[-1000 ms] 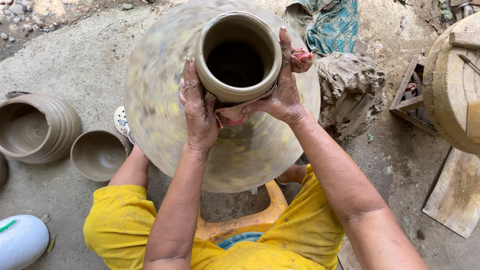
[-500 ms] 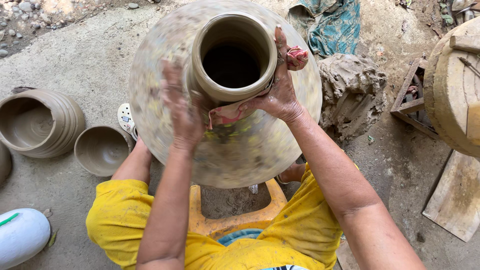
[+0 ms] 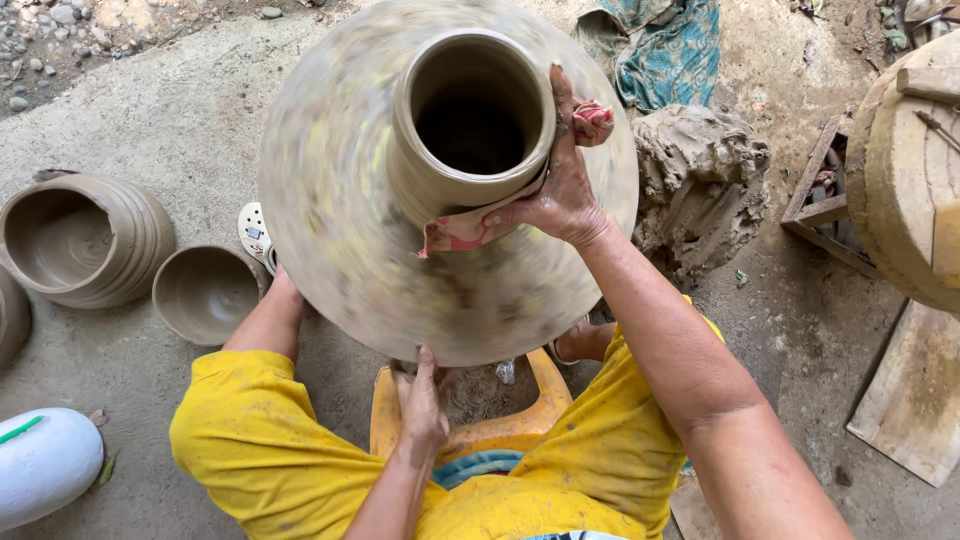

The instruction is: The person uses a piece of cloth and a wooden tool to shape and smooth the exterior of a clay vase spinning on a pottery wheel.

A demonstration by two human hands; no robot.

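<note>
Bare earthen floor [image 3: 150, 130], with a clay lump [image 3: 700, 180] at right and two clay bowls [image 3: 85, 240] at left. A large clay pot [image 3: 400, 250], blurred, stands at centre. Right hand [image 3: 560, 185] presses a pink wet cloth [image 3: 465, 228] around the pot's neck, fingers closed on it. Left hand [image 3: 424, 400] touches the pot's lower edge, fingers loosely extended.

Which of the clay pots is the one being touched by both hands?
The big narrow-necked pot in the middle: right hand at its neck, left hand under its edge; the floor pots lie untouched.
</note>
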